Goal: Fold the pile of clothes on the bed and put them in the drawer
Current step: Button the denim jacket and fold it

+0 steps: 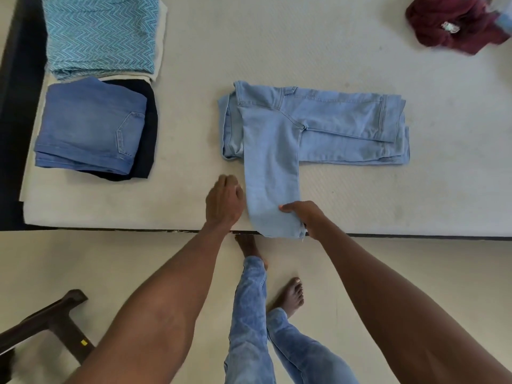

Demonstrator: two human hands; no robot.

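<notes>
Near the front edge of the bed (pixel 346 51), at mid-scene, lies a pair of light blue jeans (pixel 313 126), partly folded: the body runs left to right across the mattress, and one leg is turned toward the near edge, its hem hanging slightly over. The right hand (pixel 303 217) grips that leg near the hem, thumb on top and fingers curled beneath the cloth. The left hand (pixel 224 202) sits just beside the leg's left edge, fingers curled; whether it pinches the cloth cannot be told. At far left, a folded pair of darker blue jeans (pixel 88 128) rests on a folded dark garment (pixel 148 151). Beyond these lies a folded turquoise zigzag cloth (pixel 99 34) on a white one (pixel 160 51). At far right, a crumpled maroon garment (pixel 454 26) lies unfolded. On the floor (pixel 388 273), the person's bare feet show below the bed edge, and a dark wooden chair (pixel 55 325) stands near left.
</notes>
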